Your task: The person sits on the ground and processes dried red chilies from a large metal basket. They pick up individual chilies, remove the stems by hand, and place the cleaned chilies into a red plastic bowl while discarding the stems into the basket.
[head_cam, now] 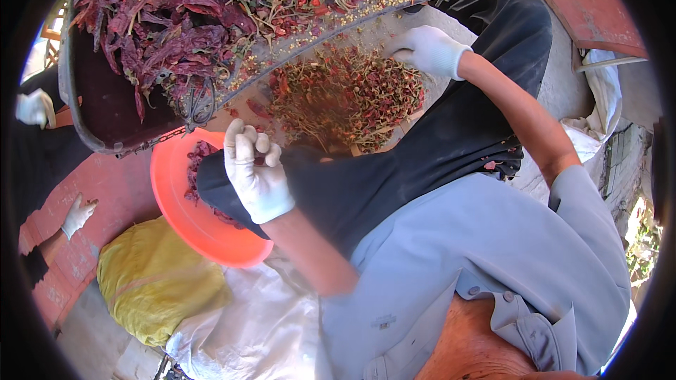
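My left hand (256,177), in a white glove, is raised beside the orange-pink plastic basin (169,190) and above my dark trouser leg. Its fingers are half curled and apart, with no object visible in them. Dried red chili peppers (195,169) lie in the basin, partly hidden by my knee. My gloved right hand (428,53) reaches down to the edge of a pile of pepper stems and scraps (364,95) on the ground. Its fingertips are bent away, so whether they grip anything is unclear. Above, a heap of dried red chili peppers (174,47) fills a metal tray (82,111).
Chains (158,140) hang at the tray's corners. Another person's gloved hands (79,216) show at left, near a red panel (121,184). A yellow sack (158,279) and white sheeting (253,316) lie below the basin. Another red panel (591,5) stands upper right.
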Available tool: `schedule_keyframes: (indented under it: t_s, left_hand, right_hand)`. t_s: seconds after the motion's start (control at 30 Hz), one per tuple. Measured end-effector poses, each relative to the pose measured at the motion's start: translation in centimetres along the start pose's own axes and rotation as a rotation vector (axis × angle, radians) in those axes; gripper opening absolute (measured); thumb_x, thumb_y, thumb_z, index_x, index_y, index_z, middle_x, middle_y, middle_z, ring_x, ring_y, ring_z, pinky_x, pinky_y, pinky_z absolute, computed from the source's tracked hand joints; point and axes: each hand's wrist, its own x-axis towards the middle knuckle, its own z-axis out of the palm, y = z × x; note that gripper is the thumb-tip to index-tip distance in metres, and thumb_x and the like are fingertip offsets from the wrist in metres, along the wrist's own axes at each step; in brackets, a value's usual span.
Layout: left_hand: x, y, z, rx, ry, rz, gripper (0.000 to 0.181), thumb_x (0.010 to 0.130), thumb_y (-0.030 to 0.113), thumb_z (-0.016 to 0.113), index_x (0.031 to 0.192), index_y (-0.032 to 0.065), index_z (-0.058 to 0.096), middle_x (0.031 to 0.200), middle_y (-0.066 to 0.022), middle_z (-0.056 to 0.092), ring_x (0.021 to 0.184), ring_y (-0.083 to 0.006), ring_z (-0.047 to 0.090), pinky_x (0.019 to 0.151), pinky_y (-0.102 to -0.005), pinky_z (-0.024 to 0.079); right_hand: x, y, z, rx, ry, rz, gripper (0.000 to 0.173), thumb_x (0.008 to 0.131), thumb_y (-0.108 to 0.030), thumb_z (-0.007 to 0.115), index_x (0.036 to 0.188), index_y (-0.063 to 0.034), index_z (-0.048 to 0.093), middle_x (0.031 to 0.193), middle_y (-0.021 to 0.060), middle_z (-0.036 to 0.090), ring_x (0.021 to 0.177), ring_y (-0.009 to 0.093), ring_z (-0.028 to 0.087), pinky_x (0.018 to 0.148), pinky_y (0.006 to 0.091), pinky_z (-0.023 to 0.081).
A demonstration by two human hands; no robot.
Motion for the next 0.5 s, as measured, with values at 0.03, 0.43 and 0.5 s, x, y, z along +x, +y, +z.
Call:
schedule_keyframes:
  t_s: [0.03, 0.43, 0.5]
  left_hand:
    - [0.2, 0.1, -0.1, 0.007, 0.044, -0.005, 0.032, 0.099, 0.014, 0.061, 0.127, 0.0022, 0.053, 0.096, -0.0026, 0.05, 0.081, -0.0122, 0.05, 0.056, -0.0213, 0.042]
    - [2.6, 0.3, -3.8, -0.014, -0.001, -0.102, 0.034, 0.099, 0.019, 0.061, 0.126, -0.0009, 0.052, 0.082, -0.0012, 0.045, 0.064, -0.0104, 0.039, 0.05, -0.0218, 0.035]
    - [2.6, 0.4, -4.0, -0.017, 0.036, -0.1, 0.035, 0.099, 0.018, 0.061, 0.126, -0.0012, 0.052, 0.082, -0.0012, 0.045, 0.064, -0.0105, 0.039, 0.049, -0.0219, 0.035]
  right_hand:
    - [1.2, -0.2, 0.3, -0.031, -0.105, -0.015, 0.022, 0.089, -0.022, 0.061, 0.107, -0.0143, 0.072, 0.106, 0.008, 0.072, 0.096, 0.031, 0.067, 0.085, 0.0395, 0.052]
    - [6.5, 2.4, 22.0, -0.452, -0.752, -0.136, 0.035, 0.08, -0.011, 0.069, 0.114, -0.0152, 0.071, 0.13, 0.0108, 0.06, 0.099, 0.031, 0.069, 0.073, 0.0442, 0.057]
    - [5.8, 2.1, 23.2, -0.529, -0.792, -0.15, 0.033, 0.086, -0.013, 0.065, 0.119, -0.0138, 0.07, 0.149, 0.0134, 0.043, 0.102, 0.031, 0.068, 0.073, 0.0419, 0.057]
